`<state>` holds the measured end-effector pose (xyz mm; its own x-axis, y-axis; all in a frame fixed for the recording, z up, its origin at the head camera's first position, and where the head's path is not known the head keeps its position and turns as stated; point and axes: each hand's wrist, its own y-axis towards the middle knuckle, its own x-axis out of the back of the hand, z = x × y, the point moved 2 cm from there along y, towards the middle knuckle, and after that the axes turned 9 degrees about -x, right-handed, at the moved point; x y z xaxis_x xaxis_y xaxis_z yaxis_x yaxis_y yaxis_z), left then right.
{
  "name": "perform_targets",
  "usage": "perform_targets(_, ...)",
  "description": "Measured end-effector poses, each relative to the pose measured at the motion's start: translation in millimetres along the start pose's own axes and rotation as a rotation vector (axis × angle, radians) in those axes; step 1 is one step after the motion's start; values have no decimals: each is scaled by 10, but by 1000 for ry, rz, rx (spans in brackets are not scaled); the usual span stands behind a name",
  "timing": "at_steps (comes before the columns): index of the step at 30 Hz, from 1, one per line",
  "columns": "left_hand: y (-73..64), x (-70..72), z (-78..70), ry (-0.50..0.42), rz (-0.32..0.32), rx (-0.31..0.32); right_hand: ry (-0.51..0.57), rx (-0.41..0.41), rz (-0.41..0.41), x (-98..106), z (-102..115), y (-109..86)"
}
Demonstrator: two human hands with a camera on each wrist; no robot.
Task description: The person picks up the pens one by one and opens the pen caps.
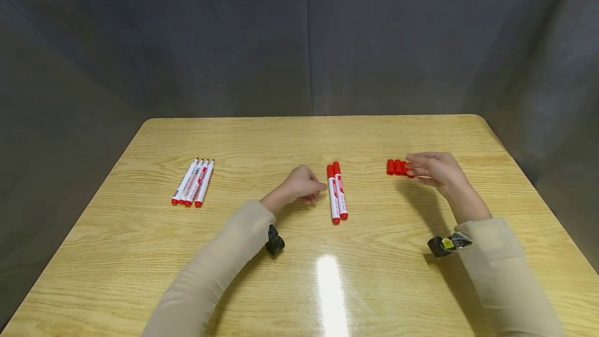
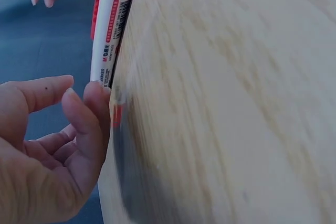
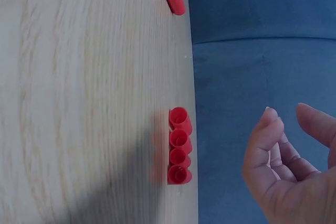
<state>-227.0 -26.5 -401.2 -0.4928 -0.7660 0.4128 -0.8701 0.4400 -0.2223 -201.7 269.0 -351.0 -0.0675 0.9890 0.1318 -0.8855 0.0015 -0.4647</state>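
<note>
My left hand [image 1: 301, 184] is just left of two capped white-and-red whiteboard markers [image 1: 334, 199] lying side by side at mid-table. In the left wrist view its fingers are loosely bent, the thumb apart from them, with nothing between; the fingertips overlap the lower end of a marker [image 2: 111, 35]. Over at the right, my right hand [image 1: 439, 169] hovers above the end of a row of red marker caps [image 1: 394, 167]. The right wrist view shows relaxed fingers holding nothing, apart from the caps [image 3: 180, 139], whose open ends face the camera.
Several uncapped markers [image 1: 193, 183] lie together at the left of the wooden table [image 1: 262, 139], tips toward the far edge. A dark curtain [image 1: 224, 40] hangs behind the table. Light glares off the tabletop in front of the capped markers.
</note>
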Motion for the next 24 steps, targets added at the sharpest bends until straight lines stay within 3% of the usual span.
perform_targets(10, 81, -88, -43, 33, -7, 36, 11, 29, 9, -35, 46, -49)
perform_targets(17, 125, -132, -63, 159, -20, 74, 11, 18, 12, -36, 51, -66)
perform_targets(24, 132, -113, -78, 221, -28, 48, -3, 30, 14, -27, 34, -61)
